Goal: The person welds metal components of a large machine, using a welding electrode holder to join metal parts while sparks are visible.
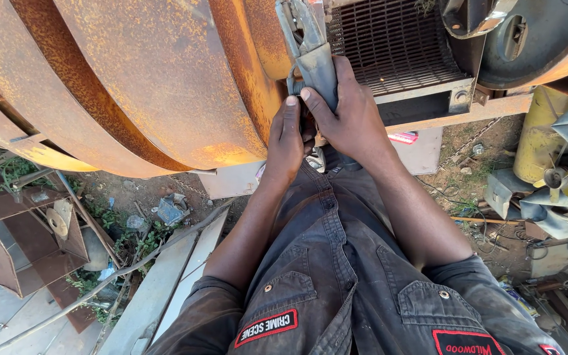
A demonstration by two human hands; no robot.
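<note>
Drum [133,79] beside hands, grille [396,46] behind

Both hands [320,128] grip a tool [313,56] between drum [152,79] and grate [392,43].

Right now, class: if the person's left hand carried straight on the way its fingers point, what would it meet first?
The left hand points up the picture; its fingertips already touch the grey tool handle that the right hand grips. Beyond lies the rusty orange drum, though depth is unclear.
</note>
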